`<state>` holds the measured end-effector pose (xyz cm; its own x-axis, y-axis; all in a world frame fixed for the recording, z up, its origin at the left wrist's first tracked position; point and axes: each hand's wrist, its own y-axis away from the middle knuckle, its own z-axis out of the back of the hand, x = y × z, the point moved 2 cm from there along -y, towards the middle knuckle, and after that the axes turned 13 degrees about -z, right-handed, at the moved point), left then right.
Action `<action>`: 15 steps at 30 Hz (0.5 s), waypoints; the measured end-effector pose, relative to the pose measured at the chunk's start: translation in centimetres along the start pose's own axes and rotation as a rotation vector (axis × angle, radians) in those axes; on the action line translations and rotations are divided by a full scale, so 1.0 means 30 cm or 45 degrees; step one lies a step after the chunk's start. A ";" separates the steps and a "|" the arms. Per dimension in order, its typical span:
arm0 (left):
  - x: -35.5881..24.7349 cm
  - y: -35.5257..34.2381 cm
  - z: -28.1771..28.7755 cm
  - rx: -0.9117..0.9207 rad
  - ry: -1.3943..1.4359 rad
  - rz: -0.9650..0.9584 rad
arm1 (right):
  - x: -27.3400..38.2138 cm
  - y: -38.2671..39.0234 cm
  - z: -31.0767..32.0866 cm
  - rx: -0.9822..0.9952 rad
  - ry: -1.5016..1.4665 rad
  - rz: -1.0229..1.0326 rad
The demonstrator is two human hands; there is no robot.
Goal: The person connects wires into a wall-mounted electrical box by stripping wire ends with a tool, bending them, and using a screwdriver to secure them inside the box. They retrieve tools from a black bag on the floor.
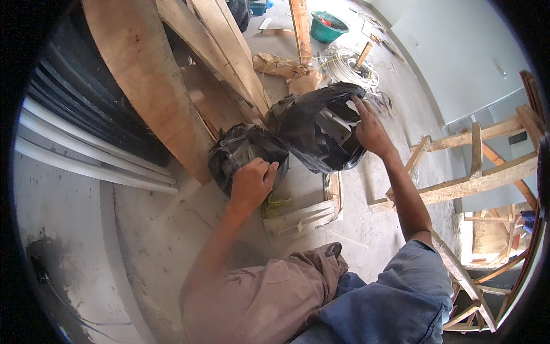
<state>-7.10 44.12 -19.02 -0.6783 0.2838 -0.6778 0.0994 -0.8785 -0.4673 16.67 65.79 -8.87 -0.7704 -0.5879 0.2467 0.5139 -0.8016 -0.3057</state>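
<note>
Two black plastic bags lie on the concrete floor before me. My right hand point(371, 127) is closed on the right-hand rim of the larger bag point(298, 123), whose mouth faces me. Inside it are pale grey-white pieces point(337, 127) whose kind I cannot make out. My left hand point(251, 182) is closed at the near edge of the smaller bag point(224, 156), just left of the larger one; the fingertips are partly hidden. Close below the bags, a whitish bundle point(301, 221) lies on the floor beside a yellow-green strip point(278, 202).
Wooden boards point(143, 80) lean on the left, beside white pipes point(97, 152) and dark pipes. Beyond the bags lie coiled white cable point(346, 69), brown paper point(286, 69) and a green tub point(327, 27). A timber frame point(458, 183) stands on the right.
</note>
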 end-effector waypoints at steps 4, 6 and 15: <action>-0.010 0.031 0.022 -0.012 0.064 0.016 | 0.021 -0.081 0.019 0.420 0.051 -0.158; -0.008 0.056 0.029 -0.003 0.106 0.054 | 0.041 -0.082 -0.009 0.565 0.101 -0.238; 0.005 0.217 0.110 -0.012 0.416 0.441 | -0.010 -0.174 -0.159 0.666 0.000 -0.011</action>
<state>-8.97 37.17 -20.29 -0.3397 0.0820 -0.9370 0.2872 -0.9396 -0.1864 12.41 70.67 -11.74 -0.7753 -0.5814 0.2469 0.6275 -0.7534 0.1965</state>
